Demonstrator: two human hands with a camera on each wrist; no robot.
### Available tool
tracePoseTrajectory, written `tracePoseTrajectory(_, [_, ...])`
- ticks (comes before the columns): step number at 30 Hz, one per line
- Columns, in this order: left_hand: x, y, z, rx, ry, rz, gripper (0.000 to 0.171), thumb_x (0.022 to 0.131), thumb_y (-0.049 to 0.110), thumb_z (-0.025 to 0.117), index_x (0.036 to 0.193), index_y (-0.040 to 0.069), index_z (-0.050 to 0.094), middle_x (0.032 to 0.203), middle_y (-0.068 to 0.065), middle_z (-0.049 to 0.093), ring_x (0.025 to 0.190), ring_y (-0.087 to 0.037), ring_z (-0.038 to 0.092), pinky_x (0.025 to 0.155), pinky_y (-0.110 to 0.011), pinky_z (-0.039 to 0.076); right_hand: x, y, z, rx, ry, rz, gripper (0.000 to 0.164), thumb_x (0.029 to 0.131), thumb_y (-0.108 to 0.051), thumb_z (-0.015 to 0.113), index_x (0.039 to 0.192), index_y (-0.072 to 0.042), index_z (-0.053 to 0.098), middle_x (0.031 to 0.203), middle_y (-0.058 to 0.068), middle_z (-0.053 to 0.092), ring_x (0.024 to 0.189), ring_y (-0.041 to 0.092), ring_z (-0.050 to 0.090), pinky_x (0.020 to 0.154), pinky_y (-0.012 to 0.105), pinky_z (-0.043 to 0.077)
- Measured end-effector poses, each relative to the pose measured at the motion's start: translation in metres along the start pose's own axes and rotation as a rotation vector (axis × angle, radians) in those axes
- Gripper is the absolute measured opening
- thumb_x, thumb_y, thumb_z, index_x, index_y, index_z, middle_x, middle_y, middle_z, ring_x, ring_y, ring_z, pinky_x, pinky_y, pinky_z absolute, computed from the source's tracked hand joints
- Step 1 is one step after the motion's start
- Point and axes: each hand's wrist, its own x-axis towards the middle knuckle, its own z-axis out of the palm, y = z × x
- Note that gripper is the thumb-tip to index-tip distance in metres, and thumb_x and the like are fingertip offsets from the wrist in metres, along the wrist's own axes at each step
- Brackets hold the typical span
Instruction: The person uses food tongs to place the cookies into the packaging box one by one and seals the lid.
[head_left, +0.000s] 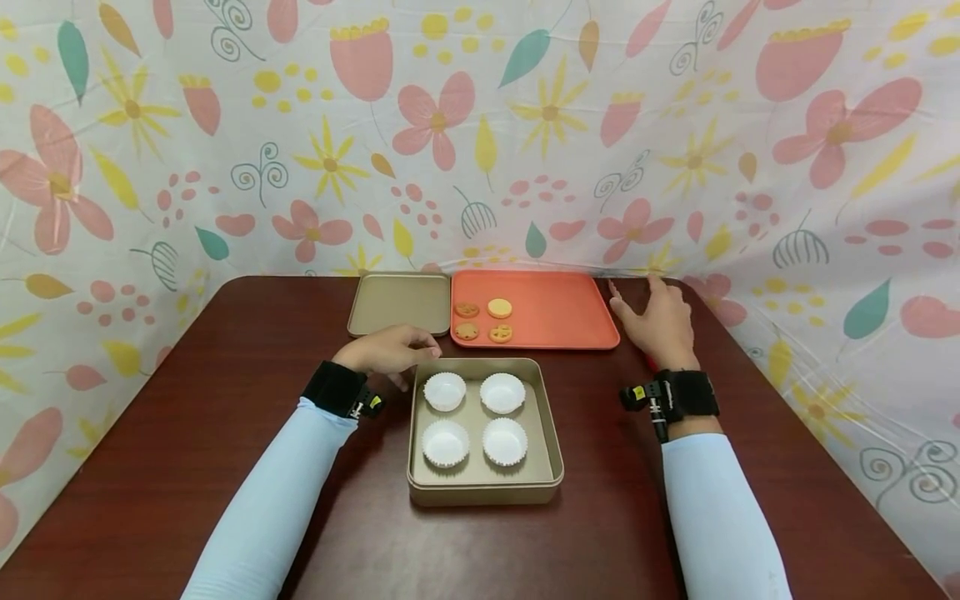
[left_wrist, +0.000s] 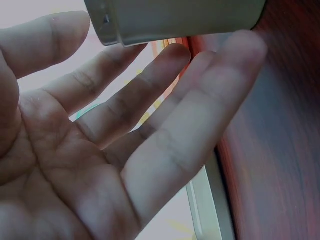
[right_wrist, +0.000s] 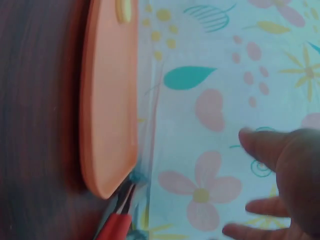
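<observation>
Four white paper cups [head_left: 446, 443] stood in two rows of two inside one square gold tin [head_left: 487, 497] in front of me on the desk [head_left: 180, 400], that part of the work apparently done. None of the cups held anything I could see. All four toy-like cookies [head_left: 500, 333] lay at the left end of the one orange tray [head_left: 555, 308] behind the tin: two brown, one plain yellow, one with a lattice pattern. By my reading the work was at an early point, with no cookie in the tin.

My two hands gripped nothing. My left hand [head_left: 386, 348] was at the tin's far left corner, its fingers slightly bent and loose; whether they touched the wall I could not tell. My right hand [head_left: 663, 321] hung to the right of the orange tray, fingers extended, near a single red-handled tool [right_wrist: 115, 227], perhaps tongs, which lay ungrasped beside the tray's corner. One flat gold tray [head_left: 401, 304] sat just left of the orange one, before a single flower-print cloth [head_left: 480, 150].
</observation>
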Motion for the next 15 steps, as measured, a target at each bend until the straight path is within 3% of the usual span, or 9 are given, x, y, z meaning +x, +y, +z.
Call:
tracePoseTrajectory(4, [0.0,0.0,0.001,-0.011,-0.007,0.004,0.032,0.109,0.021,0.053,0.13,-0.003,0.061,0.129,-0.017,0.058,0.103,-0.027,0.059,0.067,-0.044,0.066,-0.001,0.004,-0.001,-0.069,-0.024,0.16,0.091,0.098,-0.054,0.061,0.159,0.002,0.024,0.146,0.042,0.032,0.124,0.066,0.032,0.098,0.081,0.035])
tracePoseTrajectory(8, [-0.002,0.0,0.001,-0.027,-0.017,0.005,0.033,0.109,0.021,0.053,0.13,-0.003,0.06,0.133,-0.018,0.057,0.108,-0.029,0.059,0.068,-0.044,0.066,-0.001,0.009,0.0,-0.12,-0.057,0.286,0.095,0.097,-0.054,0.062,0.152,0.012,0.022,0.138,0.048,0.032,0.121,0.068,0.034,0.095,0.081,0.037])
tracePoseTrajectory(12, [-0.002,0.0,0.0,-0.061,-0.029,-0.001,0.033,0.108,0.02,0.055,0.131,-0.004,0.06,0.135,-0.02,0.057,0.113,-0.032,0.06,0.07,-0.044,0.066,-0.002,0.016,0.001,-0.155,-0.109,0.38,0.097,0.097,-0.053,0.061,0.15,0.018,0.02,0.135,0.05,0.032,0.122,0.069,0.034,0.094,0.081,0.039])
tracePoseTrajectory(15, [-0.002,0.0,0.0,-0.08,-0.042,-0.001,0.033,0.107,0.019,0.057,0.131,-0.004,0.06,0.133,-0.022,0.059,0.108,-0.033,0.065,0.071,-0.044,0.066,-0.003,0.02,0.001,-0.173,-0.16,0.414,0.1,0.096,-0.055,0.061,0.148,0.021,0.021,0.133,0.051,0.033,0.12,0.068,0.036,0.092,0.079,0.042])
